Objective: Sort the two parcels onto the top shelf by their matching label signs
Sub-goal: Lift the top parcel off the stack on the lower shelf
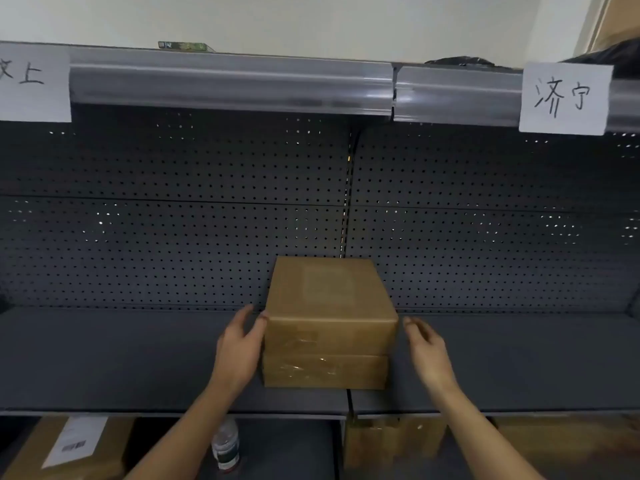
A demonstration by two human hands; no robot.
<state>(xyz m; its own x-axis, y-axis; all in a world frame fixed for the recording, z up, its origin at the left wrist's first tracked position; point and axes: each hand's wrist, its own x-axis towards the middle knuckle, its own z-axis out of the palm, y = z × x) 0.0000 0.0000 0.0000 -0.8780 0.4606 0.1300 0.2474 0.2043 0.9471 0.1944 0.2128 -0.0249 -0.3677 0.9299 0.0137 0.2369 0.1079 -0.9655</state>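
Note:
Two brown cardboard parcels are stacked on the dark middle shelf [121, 358]: the upper parcel [329, 299] rests on the lower parcel [325, 370]. My left hand [239, 348] is open and touches the stack's left side. My right hand [427, 348] is open a little to the right of the stack, apart from it. The top shelf's front rail [228, 84] carries two handwritten paper signs, the left sign [33, 84] and the right sign [564, 98].
Black perforated back panels [173, 220] stand behind the stack. Black bags [460, 60] and a flat green item [183, 46] lie on the top shelf. Below are a labelled carton [69, 448], a water bottle [225, 448] and more cartons [391, 441].

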